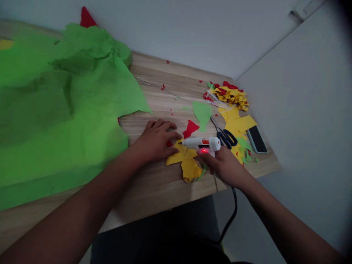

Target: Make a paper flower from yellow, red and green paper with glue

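A white hot glue gun (199, 143) with a glowing red light is gripped in my right hand (227, 165). Its nozzle points left, over a yellow paper flower shape (183, 156) with a curled lower petal. My left hand (156, 141) rests palm down beside that shape, fingers spread, thumb and index fingertips at its left edge. Whether they press on it I cannot tell. Small red paper pieces lie near these fingers, one larger red scrap (190, 128) just beyond the nozzle.
Green sheet material (68, 110) covers the table's left side. Dark-handled scissors (227, 138), a phone (257, 139), a yellow-red ruffled paper bundle (231, 95) and a green scrap (202, 113) lie right. A black cord (235, 205) hangs past the wooden table's front edge. Walls stand behind and right.
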{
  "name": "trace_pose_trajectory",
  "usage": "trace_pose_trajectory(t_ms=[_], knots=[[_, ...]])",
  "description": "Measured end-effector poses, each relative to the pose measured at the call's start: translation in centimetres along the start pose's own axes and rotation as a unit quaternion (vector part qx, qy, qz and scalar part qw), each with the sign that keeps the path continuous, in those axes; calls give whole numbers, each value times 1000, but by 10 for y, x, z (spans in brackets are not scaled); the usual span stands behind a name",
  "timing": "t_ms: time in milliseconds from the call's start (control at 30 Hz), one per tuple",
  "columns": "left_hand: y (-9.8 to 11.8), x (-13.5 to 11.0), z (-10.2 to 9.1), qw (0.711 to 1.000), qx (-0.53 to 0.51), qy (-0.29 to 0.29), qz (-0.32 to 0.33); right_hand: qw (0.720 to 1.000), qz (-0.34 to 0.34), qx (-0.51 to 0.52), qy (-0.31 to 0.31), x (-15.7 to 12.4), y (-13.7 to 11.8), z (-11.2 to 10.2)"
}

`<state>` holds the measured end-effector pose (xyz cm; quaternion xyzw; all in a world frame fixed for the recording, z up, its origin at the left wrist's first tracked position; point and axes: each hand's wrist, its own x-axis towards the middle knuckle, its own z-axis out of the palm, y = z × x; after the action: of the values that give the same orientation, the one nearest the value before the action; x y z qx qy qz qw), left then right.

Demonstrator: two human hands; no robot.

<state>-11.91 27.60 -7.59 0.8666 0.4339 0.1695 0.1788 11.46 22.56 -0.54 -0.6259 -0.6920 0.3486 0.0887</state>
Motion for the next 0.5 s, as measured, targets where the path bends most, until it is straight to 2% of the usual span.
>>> trace_pose_trajectory(t_ms=[133,300,400,500], knots=[[1,1,0,1000,-5,-2,-1,1000,16,-13,15,-1,1,-2],[1,1,1,1000,-5,3,0,999,36,20,17,-2,2,-3],[1,0,1,1000,-4,-2,-2,993,75,93,2,-5,2,-5],[0,0,1,1000,-3,-8,-2,971,101,216,-18,-9,8,-4]])
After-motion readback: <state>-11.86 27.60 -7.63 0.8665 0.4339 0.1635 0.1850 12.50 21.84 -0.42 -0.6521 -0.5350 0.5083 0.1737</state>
